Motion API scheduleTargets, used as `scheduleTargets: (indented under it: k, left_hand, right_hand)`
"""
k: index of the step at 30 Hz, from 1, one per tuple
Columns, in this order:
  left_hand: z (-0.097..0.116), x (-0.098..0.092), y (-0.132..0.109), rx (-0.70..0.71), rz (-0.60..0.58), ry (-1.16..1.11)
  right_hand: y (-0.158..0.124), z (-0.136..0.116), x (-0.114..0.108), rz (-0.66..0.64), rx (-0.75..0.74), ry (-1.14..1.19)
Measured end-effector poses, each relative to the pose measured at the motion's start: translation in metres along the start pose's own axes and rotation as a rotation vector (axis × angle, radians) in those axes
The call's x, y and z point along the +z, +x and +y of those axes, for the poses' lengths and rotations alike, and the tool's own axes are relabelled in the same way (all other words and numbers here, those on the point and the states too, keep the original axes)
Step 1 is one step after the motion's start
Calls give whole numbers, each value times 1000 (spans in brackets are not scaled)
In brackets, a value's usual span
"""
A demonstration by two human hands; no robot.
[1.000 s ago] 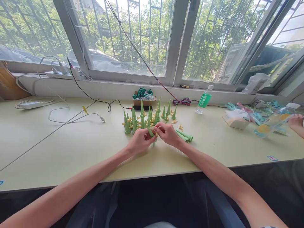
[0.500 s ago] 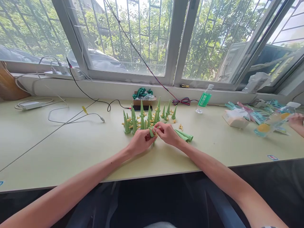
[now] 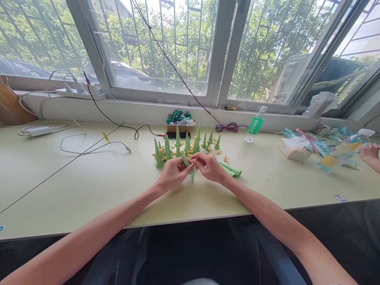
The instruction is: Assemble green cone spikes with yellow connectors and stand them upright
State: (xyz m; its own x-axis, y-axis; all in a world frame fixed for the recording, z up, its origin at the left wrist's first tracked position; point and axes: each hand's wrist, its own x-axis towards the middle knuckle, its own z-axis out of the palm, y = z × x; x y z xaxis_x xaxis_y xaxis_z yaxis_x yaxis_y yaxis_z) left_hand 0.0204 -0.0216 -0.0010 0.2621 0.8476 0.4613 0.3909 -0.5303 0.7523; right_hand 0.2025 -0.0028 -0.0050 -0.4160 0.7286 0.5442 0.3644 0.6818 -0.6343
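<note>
My left hand (image 3: 170, 174) and my right hand (image 3: 209, 166) meet at the middle of the pale table (image 3: 89, 182), both closed around a green plastic cone (image 3: 188, 165) held between them. The cone's tip points down toward the table. Just behind my hands stand several upright green cones with small yellow parts (image 3: 184, 146). Two or three green cones lie flat (image 3: 230, 169) to the right of my right hand, and small yellow pieces (image 3: 226, 159) are scattered near them.
A small box with green material (image 3: 178, 120) sits behind the cones. A green-labelled bottle (image 3: 255, 124) stands at the right. Cables (image 3: 89, 146) run over the left half. Another person's hand (image 3: 369, 152) works at the far right among plastic packets (image 3: 323, 144).
My hands have lifted slightly and the green cone has turned between them, its tip now more visible below my fingers. The other person's hand stays at the far right.
</note>
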Motion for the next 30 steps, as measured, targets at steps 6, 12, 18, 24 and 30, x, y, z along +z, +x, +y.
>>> scheduleTargets:
  k: [6,12,18,24,30]
  left_hand:
    - [0,1,-3,53,2,71]
    - [-2,0,-3,49,-15,89]
    - [-3,0,-3,60,-10,122]
    - [-4,0,-2,72,3,128]
    - [-4,1,-2,70,9,131]
  right_hand:
    - [0,3,0,-20,33,73]
    - [0,4,0,-23,66,105]
    - [0,1,0,-7,55,25]
    - [1,1,1,14,26,-48]
    - [1,1,1,-1,20,-71]
